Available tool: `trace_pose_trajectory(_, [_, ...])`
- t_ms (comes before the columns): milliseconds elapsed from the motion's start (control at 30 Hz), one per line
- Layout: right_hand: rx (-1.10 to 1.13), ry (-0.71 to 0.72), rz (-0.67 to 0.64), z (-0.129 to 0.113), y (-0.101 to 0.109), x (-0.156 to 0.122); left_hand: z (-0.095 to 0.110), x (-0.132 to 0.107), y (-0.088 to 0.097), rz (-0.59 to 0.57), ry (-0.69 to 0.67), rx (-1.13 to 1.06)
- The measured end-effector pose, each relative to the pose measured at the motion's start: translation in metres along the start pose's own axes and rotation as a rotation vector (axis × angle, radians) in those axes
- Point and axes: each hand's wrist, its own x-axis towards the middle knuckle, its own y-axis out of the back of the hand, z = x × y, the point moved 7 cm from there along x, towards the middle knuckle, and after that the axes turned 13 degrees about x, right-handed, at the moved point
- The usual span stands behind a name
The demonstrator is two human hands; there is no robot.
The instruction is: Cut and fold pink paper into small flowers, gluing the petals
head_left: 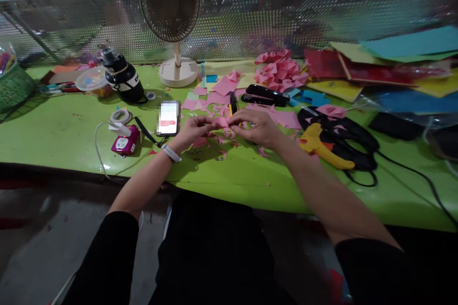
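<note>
Both my hands meet over the green table on a small pink paper piece. My left hand pinches its left side with fingers curled. My right hand pinches its right side. Pink paper scraps lie under and around the hands. Flat pink squares sit just behind them, and a heap of folded pink paper shapes lies farther back. A white band is on my left wrist.
A phone lies left of my hands, beside a pink power adapter and tape roll. A yellow glue gun, black stapler, bottle, fan and stacked coloured sheets surround them.
</note>
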Motion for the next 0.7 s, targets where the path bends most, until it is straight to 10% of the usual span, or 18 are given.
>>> trace_pose_trajectory(367, [0.261,-0.394,0.155,0.014,-0.003,-0.013,0.009,-0.005,-0.001,0.155,-0.092,0.192])
trace_pose_trajectory(700, [0.122,-0.313,0.177,0.006,-0.01,-0.015,0.012,-0.008,-0.006,0.129,-0.035,0.006])
